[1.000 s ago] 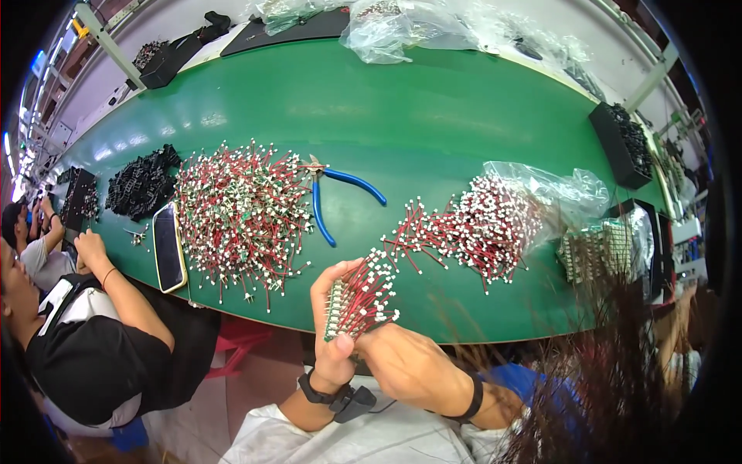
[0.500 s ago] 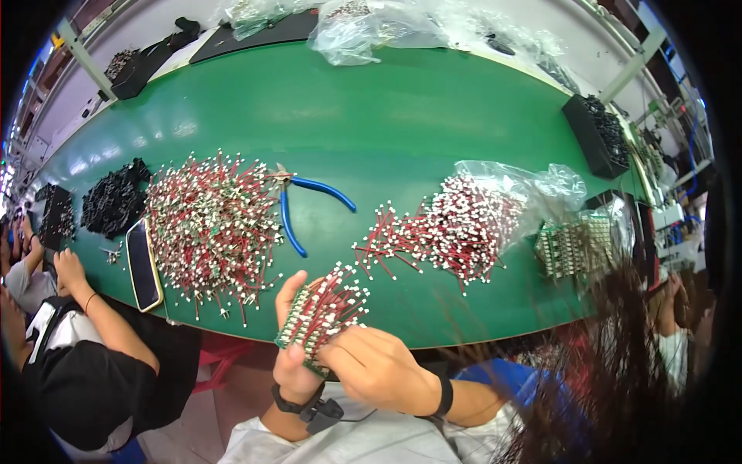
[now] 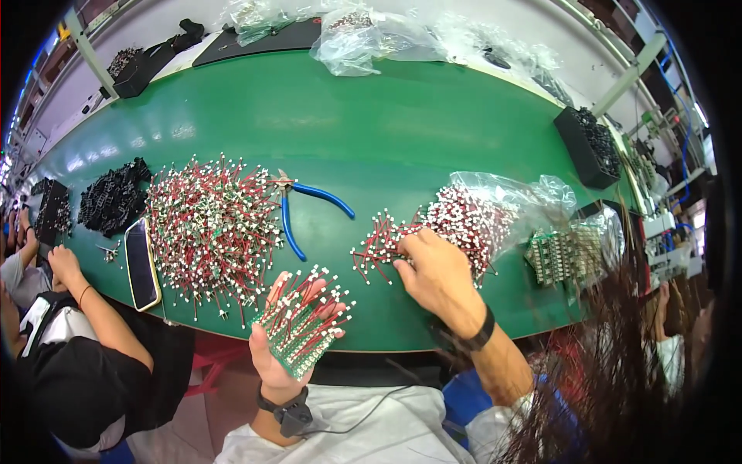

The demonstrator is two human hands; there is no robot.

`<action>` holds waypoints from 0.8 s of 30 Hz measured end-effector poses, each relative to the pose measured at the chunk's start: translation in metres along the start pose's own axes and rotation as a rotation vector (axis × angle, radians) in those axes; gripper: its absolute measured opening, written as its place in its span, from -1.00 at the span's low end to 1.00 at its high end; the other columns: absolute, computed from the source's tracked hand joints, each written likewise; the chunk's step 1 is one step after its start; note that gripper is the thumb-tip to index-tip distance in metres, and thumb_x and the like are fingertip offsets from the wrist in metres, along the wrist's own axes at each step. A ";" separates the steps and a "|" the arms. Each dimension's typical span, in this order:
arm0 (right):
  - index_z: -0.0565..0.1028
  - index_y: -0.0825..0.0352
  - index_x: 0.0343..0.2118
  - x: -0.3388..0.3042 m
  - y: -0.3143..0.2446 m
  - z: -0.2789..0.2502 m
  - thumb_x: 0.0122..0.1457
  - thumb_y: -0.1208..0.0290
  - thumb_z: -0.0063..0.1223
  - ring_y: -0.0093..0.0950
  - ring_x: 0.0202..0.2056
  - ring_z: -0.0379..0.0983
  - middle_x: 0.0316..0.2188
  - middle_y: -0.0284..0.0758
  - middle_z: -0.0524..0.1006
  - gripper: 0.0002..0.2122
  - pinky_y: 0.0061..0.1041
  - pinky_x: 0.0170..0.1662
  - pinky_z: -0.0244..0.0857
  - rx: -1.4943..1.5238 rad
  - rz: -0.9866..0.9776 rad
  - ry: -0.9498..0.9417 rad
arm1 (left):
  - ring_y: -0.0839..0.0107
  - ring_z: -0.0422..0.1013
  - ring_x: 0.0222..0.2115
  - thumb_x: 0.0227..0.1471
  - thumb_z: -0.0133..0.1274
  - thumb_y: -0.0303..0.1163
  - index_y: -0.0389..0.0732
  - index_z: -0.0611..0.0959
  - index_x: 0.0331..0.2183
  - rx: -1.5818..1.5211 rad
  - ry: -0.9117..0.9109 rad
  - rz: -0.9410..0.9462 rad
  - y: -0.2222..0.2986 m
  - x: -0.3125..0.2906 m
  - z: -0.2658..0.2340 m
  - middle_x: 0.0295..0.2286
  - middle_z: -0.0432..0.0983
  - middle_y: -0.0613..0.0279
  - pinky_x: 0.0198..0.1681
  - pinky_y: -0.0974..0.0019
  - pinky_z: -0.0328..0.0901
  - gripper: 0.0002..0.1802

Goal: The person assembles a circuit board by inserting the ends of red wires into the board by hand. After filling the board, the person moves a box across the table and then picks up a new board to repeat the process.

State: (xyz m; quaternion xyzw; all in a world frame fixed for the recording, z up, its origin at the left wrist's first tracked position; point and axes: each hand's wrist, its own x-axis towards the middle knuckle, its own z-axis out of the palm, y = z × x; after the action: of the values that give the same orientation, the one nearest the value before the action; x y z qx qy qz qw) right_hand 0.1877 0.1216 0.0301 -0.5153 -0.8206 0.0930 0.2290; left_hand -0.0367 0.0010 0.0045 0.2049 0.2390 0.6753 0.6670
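Observation:
My left hand holds a green circuit board panel tilted above the table's near edge. Rows of red wires with white connectors stand out from the panel, and my fingers show behind it. My right hand reaches to the right-hand pile of red wires with white connectors. Its fingers are curled down at that pile's left part; whatever they pinch is hidden. Left of my hands lies a larger heap of wired small boards. Blue-handled cutting pliers lie opened beside this heap.
A phone and black parts lie at the left, near a person's arm. A clear plastic bag and stacked green board panels are at the right. A black bin stands farther back.
My right hand has left the panel and moved up and right to the wire pile. My left hand has moved slightly left and turned the panel to face up more.

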 end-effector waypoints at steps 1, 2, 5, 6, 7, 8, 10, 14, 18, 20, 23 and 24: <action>0.49 0.28 -0.36 -0.002 -0.003 0.002 0.01 0.45 0.26 -0.21 -0.34 0.47 -0.40 -0.25 0.44 -0.83 -0.25 -0.31 0.38 -0.031 -0.037 -0.016 | -0.25 0.35 0.09 0.11 -0.07 0.34 -0.10 -0.06 0.37 0.005 0.021 -0.015 0.000 0.000 0.001 0.22 0.17 -0.24 -0.05 -0.13 0.47 0.07; 0.49 0.28 -0.36 -0.003 -0.005 0.004 0.01 0.45 0.26 -0.21 -0.34 0.47 -0.40 -0.25 0.44 -0.83 -0.25 -0.31 0.38 -0.029 -0.040 -0.011 | -0.25 0.35 0.09 0.11 -0.07 0.34 -0.10 -0.06 0.37 0.008 0.019 -0.011 0.001 0.000 0.002 0.22 0.17 -0.24 -0.05 -0.13 0.47 0.07; 0.50 0.28 -0.33 -0.003 -0.010 0.001 0.00 0.46 0.26 -0.24 -0.28 0.45 -0.37 -0.26 0.43 -0.82 -0.28 -0.28 0.38 -0.057 -0.107 -0.011 | -0.23 0.34 0.10 0.09 -0.04 0.35 -0.14 -0.04 0.36 0.093 0.009 0.037 0.003 -0.001 0.001 0.21 0.20 -0.21 -0.05 -0.12 0.47 0.10; 0.50 0.28 -0.33 -0.001 -0.011 0.002 0.00 0.46 0.26 -0.24 -0.28 0.45 -0.37 -0.26 0.43 -0.82 -0.28 -0.28 0.38 -0.052 -0.111 -0.008 | -0.23 0.33 0.11 0.09 -0.04 0.36 -0.15 -0.03 0.36 0.103 0.021 0.045 0.004 -0.001 0.000 0.21 0.21 -0.20 -0.04 -0.11 0.47 0.11; 0.50 0.28 -0.32 0.001 -0.012 0.002 0.00 0.45 0.26 -0.24 -0.28 0.45 -0.37 -0.27 0.43 -0.81 -0.28 -0.28 0.38 -0.020 -0.107 0.019 | -0.22 0.33 0.11 0.08 -0.03 0.36 -0.17 -0.02 0.36 0.113 0.033 0.053 0.004 -0.001 -0.001 0.21 0.21 -0.20 -0.04 -0.11 0.47 0.12; 0.50 0.27 -0.31 0.001 -0.011 0.000 -0.01 0.45 0.26 -0.24 -0.28 0.44 -0.37 -0.27 0.42 -0.80 -0.29 -0.28 0.38 0.005 -0.098 0.047 | -0.22 0.33 0.11 0.08 -0.03 0.36 -0.17 -0.02 0.36 0.113 0.029 0.052 0.003 -0.001 0.000 0.21 0.21 -0.20 -0.04 -0.11 0.47 0.12; 0.50 0.28 -0.33 0.002 -0.004 0.009 0.00 0.48 0.25 -0.23 -0.30 0.43 -0.39 -0.26 0.42 -0.82 -0.28 -0.29 0.36 -0.002 -0.123 0.061 | -0.23 0.33 0.11 0.07 -0.02 0.37 -0.18 -0.02 0.36 0.083 0.015 0.031 -0.001 0.001 0.001 0.20 0.22 -0.19 -0.04 -0.10 0.46 0.13; 0.46 0.33 -0.41 0.010 -0.001 0.010 0.00 0.56 0.20 -0.18 -0.34 0.40 -0.48 -0.22 0.41 -0.88 -0.23 -0.28 0.31 -0.015 -0.223 0.042 | -0.22 0.33 0.11 0.06 -0.02 0.37 -0.18 -0.03 0.36 0.093 0.026 0.021 -0.001 -0.003 0.004 0.20 0.23 -0.17 -0.04 -0.10 0.45 0.14; 0.46 0.39 -0.37 0.009 0.001 -0.019 0.06 0.61 0.14 -0.19 -0.36 0.44 -0.42 -0.18 0.49 -0.90 -0.29 -0.29 0.31 0.238 -0.215 0.127 | -0.15 0.35 0.11 0.08 -0.02 0.36 -0.21 0.02 0.35 0.101 0.024 0.060 0.001 -0.003 0.004 0.19 0.26 -0.17 0.03 -0.12 0.40 0.11; 0.47 0.41 -0.31 0.006 -0.001 -0.030 0.12 0.63 0.10 -0.23 -0.36 0.50 -0.39 -0.14 0.53 -0.91 -0.37 -0.31 0.35 0.511 -0.044 0.028 | -0.10 0.36 0.10 0.09 -0.03 0.34 -0.26 0.05 0.34 0.106 0.080 0.100 -0.001 -0.002 0.004 0.17 0.28 -0.19 0.15 -0.12 0.30 0.09; 0.47 0.43 -0.27 0.001 -0.001 -0.031 0.15 0.68 0.05 -0.26 -0.37 0.52 -0.37 -0.12 0.55 -0.90 -0.43 -0.31 0.37 0.515 -0.053 0.078 | -0.09 0.37 0.10 0.12 -0.07 0.31 -0.29 0.06 0.33 0.028 0.058 0.087 -0.002 0.001 0.004 0.17 0.28 -0.23 0.21 -0.12 0.23 0.06; 0.47 0.43 -0.27 -0.002 0.000 -0.031 0.14 0.69 0.04 -0.27 -0.37 0.51 -0.37 -0.12 0.54 -0.89 -0.43 -0.30 0.37 0.520 -0.064 0.124 | -0.09 0.37 0.09 0.13 -0.08 0.30 -0.28 0.05 0.33 -0.019 0.031 0.065 -0.004 0.003 0.003 0.17 0.27 -0.24 0.20 -0.12 0.24 0.05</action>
State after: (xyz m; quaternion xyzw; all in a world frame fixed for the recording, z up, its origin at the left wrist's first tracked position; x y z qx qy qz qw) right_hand 0.2028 0.1170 0.0563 -0.4178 -0.7694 0.2617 0.4062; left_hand -0.0315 0.0044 0.0046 0.1957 0.2363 0.7019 0.6428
